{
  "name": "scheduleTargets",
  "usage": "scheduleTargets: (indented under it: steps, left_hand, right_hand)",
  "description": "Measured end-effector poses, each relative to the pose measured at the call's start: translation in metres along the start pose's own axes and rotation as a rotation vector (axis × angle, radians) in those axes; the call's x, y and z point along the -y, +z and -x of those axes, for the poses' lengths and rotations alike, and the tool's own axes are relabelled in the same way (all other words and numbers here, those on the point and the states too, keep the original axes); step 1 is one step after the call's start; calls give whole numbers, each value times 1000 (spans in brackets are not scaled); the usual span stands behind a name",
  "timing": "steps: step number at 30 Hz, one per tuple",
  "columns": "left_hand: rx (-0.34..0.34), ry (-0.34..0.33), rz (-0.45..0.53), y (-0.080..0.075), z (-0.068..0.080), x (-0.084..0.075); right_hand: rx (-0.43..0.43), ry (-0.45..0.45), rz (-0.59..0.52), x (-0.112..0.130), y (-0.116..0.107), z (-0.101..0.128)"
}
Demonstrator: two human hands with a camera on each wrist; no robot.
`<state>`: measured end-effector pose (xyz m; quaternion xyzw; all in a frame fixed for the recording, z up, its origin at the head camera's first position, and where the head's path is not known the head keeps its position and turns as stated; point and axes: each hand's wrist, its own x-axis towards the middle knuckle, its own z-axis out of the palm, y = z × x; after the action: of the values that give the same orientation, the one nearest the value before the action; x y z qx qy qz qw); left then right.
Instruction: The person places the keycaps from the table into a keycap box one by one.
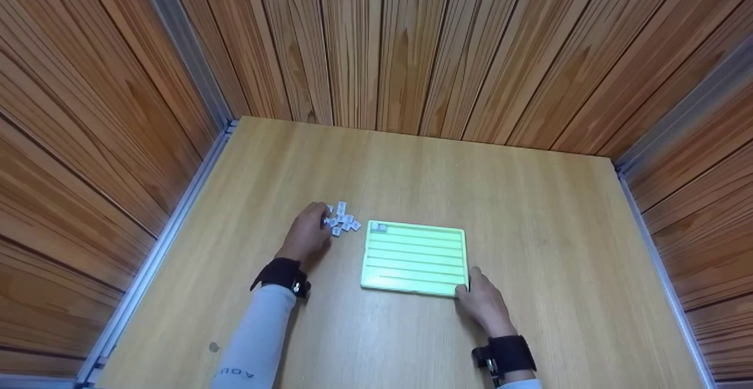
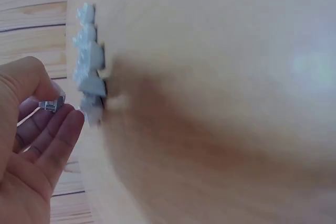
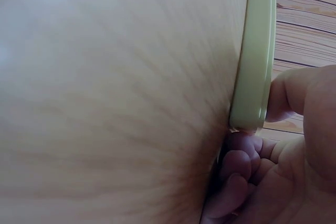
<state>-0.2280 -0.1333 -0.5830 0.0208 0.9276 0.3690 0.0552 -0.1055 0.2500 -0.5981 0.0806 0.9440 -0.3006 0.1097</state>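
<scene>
My left hand (image 1: pixel 307 231) is beside a loose pile of small pale tiles (image 1: pixel 343 219). In the left wrist view its thumb and fingertips pinch one small grey tile (image 2: pixel 51 104), with the rest of the pile just beyond the fingers. A light green ridged board (image 1: pixel 415 258) lies to the right of the pile, and a grey piece (image 1: pixel 378 228) sits at its far left corner. My right hand (image 1: pixel 483 302) grips the board's near right corner. Its thumb is over the top face and its fingers are curled against the edge, as the right wrist view shows.
The wooden table (image 1: pixel 529 218) has a wood-panelled wall (image 1: pixel 406 53) behind it and panels at both sides. Metal rails (image 1: pixel 170 236) run along the table's side edges. A small dark spot (image 1: pixel 213 347) marks the tabletop left of the left forearm.
</scene>
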Motion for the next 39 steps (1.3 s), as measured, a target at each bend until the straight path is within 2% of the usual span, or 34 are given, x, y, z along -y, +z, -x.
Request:
scheduleTargets:
  steps: [3,6,15,24,33,39]
  left_hand:
    - [10,12,58,3,0,-7]
    - [7,51,104,7,-1,-12]
    - [-3,205,102,15,-2,-22]
    - [60,195,118,18,-5,-30]
    - [76,242,95,22,-6,-33]
    - [73,308,65,27,-6,-39]
  right_hand:
    - [-1,0,0,0,0,0]
    - [2,8,-8,0,0,0]
    - [-2,3,5,-1,2,-1]
    - [6,19,3,0,1,-3]
    - [4,17,0,1,0,-2]
    - [-2,13,3,0,-1,-1]
